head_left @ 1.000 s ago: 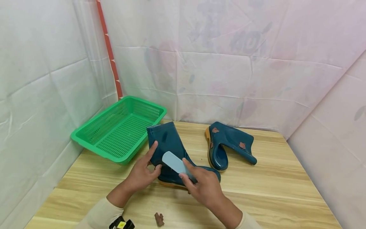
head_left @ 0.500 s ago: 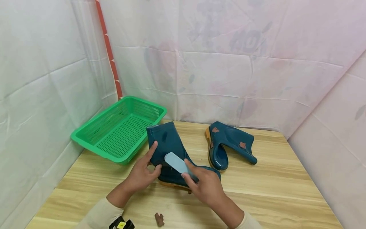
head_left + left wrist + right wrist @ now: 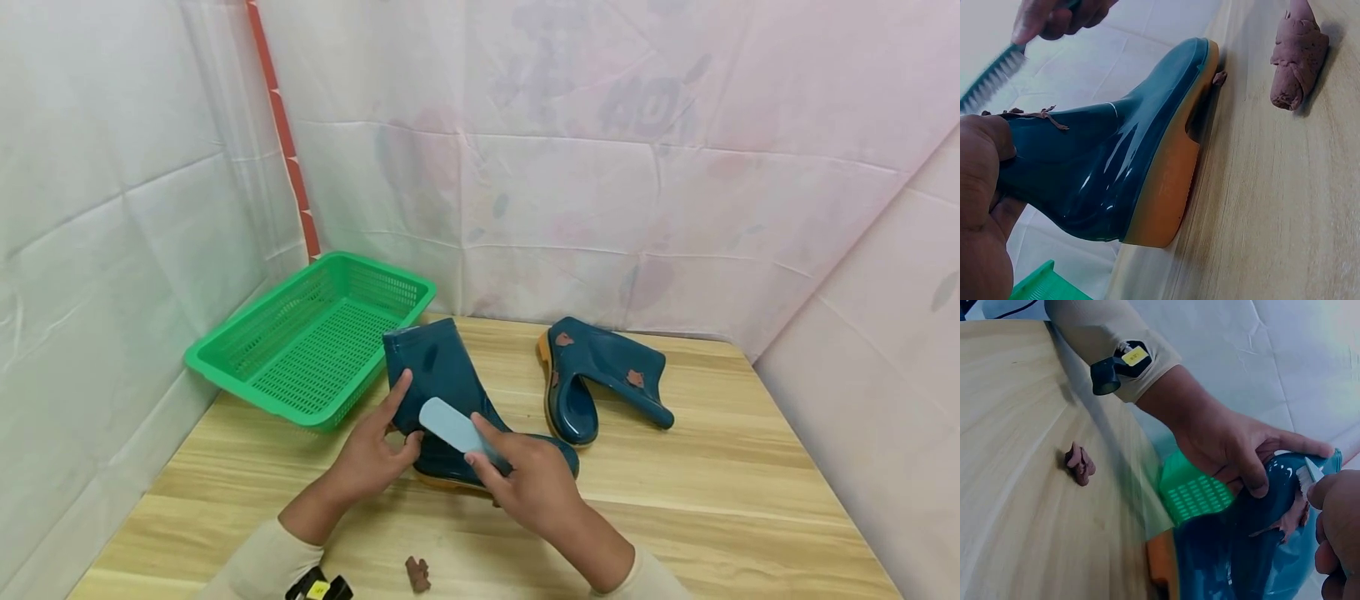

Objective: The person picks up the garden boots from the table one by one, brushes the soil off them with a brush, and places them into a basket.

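A dark teal rubber boot with an orange sole stands on the table, its shaft leaning left. My left hand grips the shaft from the left, thumb on the near side. In my right hand is a light-blue scrubbing brush, held by its handle across the shaft. The right wrist view shows its white bristles at the edge of a brown mud-like patch on the boot. In the left wrist view, brown crumbs stick up from the shaft beneath the brush.
A second teal boot with brown patches lies on its side at the back right. The green perforated basket stands at the left. A brown clay-like lump lies on the table near the front edge.
The brush shifts slightly right along the shaft, then back left, in short strokes with my right hand. My left hand and both boots stay in place.
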Tool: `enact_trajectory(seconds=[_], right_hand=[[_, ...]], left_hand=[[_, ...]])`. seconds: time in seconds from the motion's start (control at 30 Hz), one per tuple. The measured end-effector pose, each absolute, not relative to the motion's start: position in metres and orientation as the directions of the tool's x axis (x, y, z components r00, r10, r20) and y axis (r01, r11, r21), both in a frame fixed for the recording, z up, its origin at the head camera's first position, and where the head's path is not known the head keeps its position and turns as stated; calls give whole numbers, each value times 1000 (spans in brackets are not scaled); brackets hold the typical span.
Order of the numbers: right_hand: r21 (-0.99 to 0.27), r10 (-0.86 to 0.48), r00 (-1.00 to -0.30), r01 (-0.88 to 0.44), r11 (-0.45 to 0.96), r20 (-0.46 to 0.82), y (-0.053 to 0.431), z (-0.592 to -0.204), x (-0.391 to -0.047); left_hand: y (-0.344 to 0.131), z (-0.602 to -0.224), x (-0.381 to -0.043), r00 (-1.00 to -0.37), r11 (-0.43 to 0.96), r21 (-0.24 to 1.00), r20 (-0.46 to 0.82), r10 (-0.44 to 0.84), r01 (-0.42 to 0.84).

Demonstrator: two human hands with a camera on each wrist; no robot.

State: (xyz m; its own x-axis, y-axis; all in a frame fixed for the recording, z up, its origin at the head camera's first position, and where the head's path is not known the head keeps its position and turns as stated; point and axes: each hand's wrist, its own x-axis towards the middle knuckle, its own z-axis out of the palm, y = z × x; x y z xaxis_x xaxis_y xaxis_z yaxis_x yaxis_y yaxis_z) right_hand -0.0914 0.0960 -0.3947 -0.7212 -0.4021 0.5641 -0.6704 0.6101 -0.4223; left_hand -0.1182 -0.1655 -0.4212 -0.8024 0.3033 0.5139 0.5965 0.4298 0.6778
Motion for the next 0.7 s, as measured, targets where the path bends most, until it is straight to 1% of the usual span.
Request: enact_trajectory(seconds=[0.27, 0.47, 0.57, 0.7], right_hand=[[-446, -375, -761, -625, 640, 529, 104, -403, -93], [-520, -344, -806, -579, 627, 482, 112, -406, -92], [-537, -333, -793, -596, 597, 510, 112, -406, -92], [-533, -322, -750, -646, 546, 578, 109, -401, -94]], left_hand=[[-167, -422, -119, -810, 415, 695, 496, 315, 587], [-166, -421, -119, -814, 410, 704, 484, 321, 580], [-166, -421, -118, -817, 412, 706, 479, 321, 576], [-166, -421, -118, -819, 409, 710, 478, 317, 573]])
